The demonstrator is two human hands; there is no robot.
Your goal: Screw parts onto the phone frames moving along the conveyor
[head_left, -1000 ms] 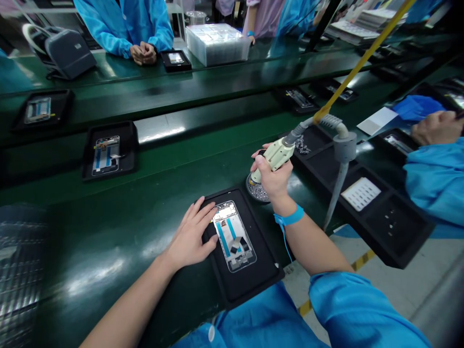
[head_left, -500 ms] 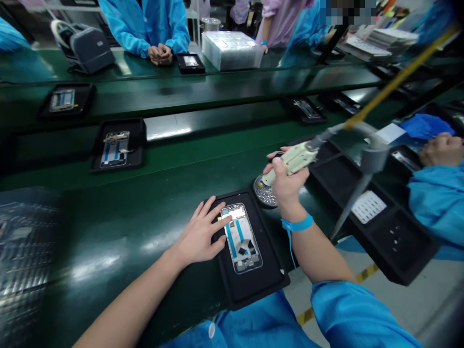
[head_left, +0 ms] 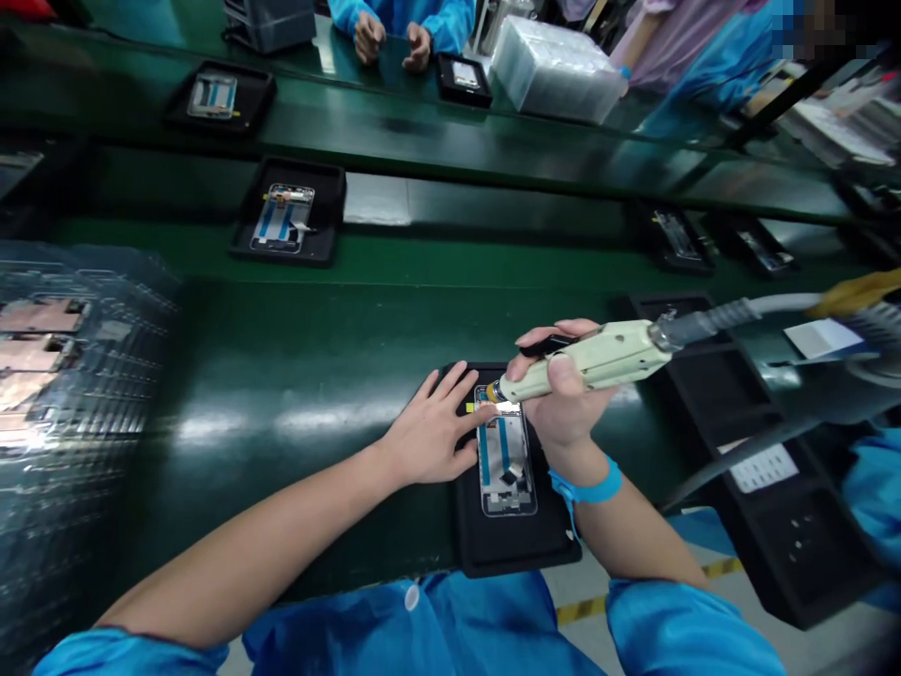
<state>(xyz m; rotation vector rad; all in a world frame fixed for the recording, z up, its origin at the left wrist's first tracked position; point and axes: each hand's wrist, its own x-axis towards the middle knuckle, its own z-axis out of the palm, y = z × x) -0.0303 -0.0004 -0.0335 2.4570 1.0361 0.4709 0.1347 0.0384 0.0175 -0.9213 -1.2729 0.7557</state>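
A phone frame with blue strips and a silver upper part lies in a black tray in front of me. My left hand rests over the tray's left edge with fingers spread, its index finger reaching onto the frame's upper part. My right hand is wrapped round a cream electric screwdriver, held nearly level. The screwdriver's yellow-ringed nose is at the top of the phone frame; its bit is hidden, so I cannot tell whether it touches. A grey cable leaves its rear end towards the right.
Right of me stands a black compartment box with a white perforated plate and small parts. Stacked clear plastic trays are at left. Beyond, another black tray holds a phone frame. Across the bench, a co-worker's hands show.
My right hand has brought the screwdriver left from beside the tray to the phone frame's top. My left hand keeps its place on the frame. The view has shifted; the co-worker's hands have parted.
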